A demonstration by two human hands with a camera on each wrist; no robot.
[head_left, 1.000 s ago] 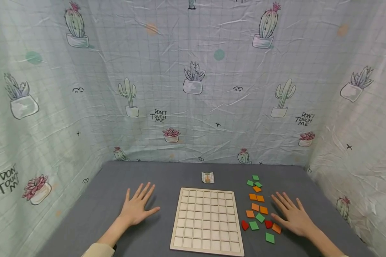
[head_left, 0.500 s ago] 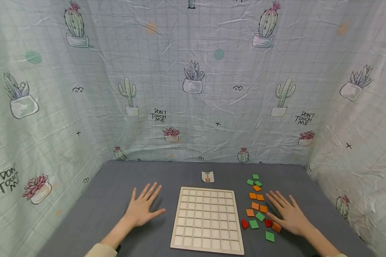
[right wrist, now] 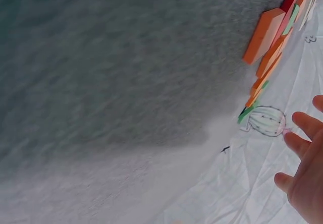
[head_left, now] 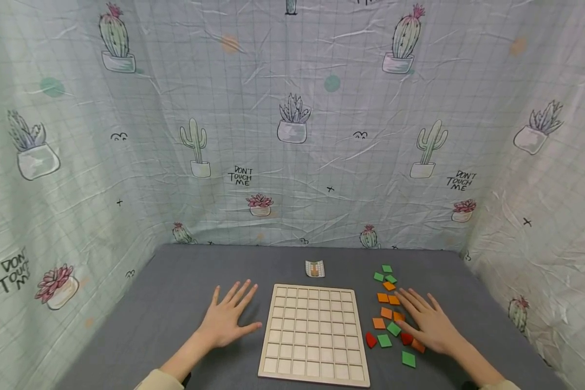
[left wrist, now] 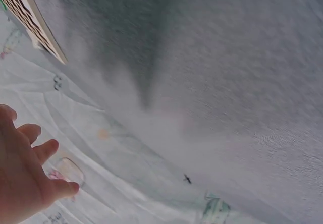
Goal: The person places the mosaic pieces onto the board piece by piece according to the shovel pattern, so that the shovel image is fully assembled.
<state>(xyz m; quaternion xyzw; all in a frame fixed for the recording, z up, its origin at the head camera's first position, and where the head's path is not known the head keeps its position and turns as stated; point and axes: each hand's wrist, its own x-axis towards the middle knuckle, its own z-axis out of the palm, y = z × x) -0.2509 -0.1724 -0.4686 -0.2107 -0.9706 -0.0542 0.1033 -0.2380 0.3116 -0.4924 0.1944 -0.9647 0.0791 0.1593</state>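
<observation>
My left hand (head_left: 222,320) is spread palm down just left of a pale wooden grid board (head_left: 313,335), holding nothing. On the other side, my right hand (head_left: 431,325) hovers with fingers extended over the right edge of a scatter of small tiles. Its fingers overlap an orange tile (head_left: 398,316) and a red piece (head_left: 407,338) in the head view. A green tile (head_left: 394,329) lies by its thumb, and another green tile (head_left: 408,359) lies nearer the front. In the right wrist view the orange tile (right wrist: 263,35) stands out at the edge of the group, away from the fingers.
A small printed card (head_left: 314,269) with a grid picture lies behind the board. Several green and orange tiles run back along the board's right side, with a red piece (head_left: 371,340) close to its edge. Cactus-print cloth (head_left: 292,162) encloses the grey table (head_left: 185,271).
Both hands have moved inward: the left slid right toward the board, the right slid left over the tiles. The board, card and tiles have stayed put.
</observation>
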